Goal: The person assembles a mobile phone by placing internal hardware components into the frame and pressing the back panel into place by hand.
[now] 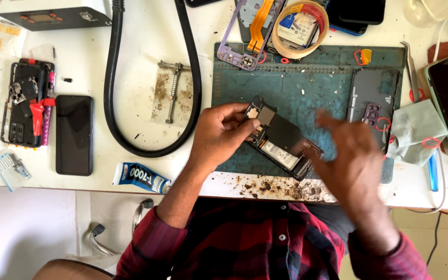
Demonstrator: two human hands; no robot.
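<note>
Two hands, left (219, 132) and right (356, 166), one opened phone (282, 139), one black phone (73, 135), one purple back cover (372, 101), one tape roll (302, 28), one glue tube (141, 178), one repair mat (286, 85), one grey cloth (413, 129)

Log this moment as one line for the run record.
left hand: grips opened black phone body at top end | right hand: blurred, above green work mat, empty | phone: on mat

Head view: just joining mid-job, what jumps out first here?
The opened phone at the centre of the green work mat, its insides exposed, gripped at its top corner by the left hand. The right hand is blurred just right of it, fingers spread, holding nothing visible. Around them: a thick black hose looping over the white table and a roll of tape at the mat's top edge.
</note>
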